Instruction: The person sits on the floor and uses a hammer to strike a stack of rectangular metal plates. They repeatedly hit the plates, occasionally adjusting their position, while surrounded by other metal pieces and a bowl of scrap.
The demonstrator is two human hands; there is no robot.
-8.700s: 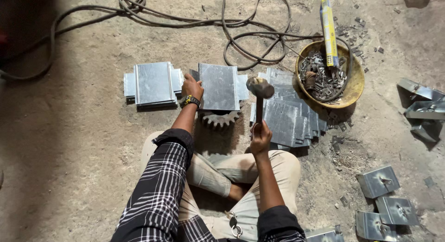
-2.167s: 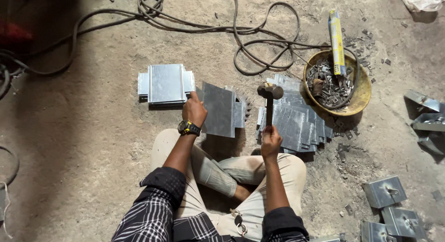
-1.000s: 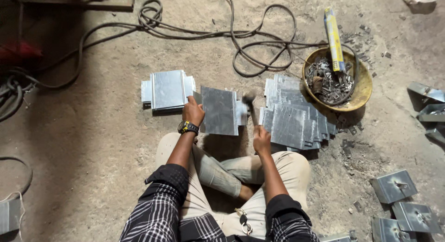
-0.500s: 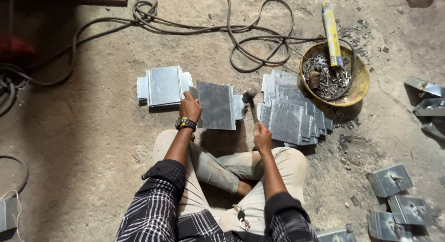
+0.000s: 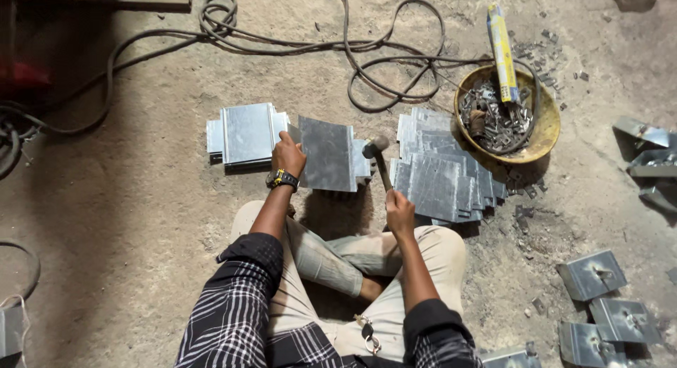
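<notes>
My left hand point(image 5: 288, 155) grips the left edge of a grey metal sheet point(image 5: 326, 154), holding it in front of my crossed legs. A watch sits on that wrist. My right hand point(image 5: 399, 211) is closed on the handle of a hammer point(image 5: 376, 151). The hammer head rests against the right edge of the sheet. To the left lies a folded metal piece point(image 5: 246, 133). A fanned pile of flat metal sheets point(image 5: 438, 176) lies to the right of the hammer.
A yellow bowl point(image 5: 538, 138) of metal scraps with a long yellow packet point(image 5: 501, 51) stands at the back right. Black cables point(image 5: 381, 65) loop across the dirt floor behind. Bent metal brackets point(image 5: 591, 273) lie at the right, more at the far right edge point(image 5: 645, 160).
The hammer was raised above the sheet two seconds ago and has come down onto its right edge. My left hand keeps holding the sheet.
</notes>
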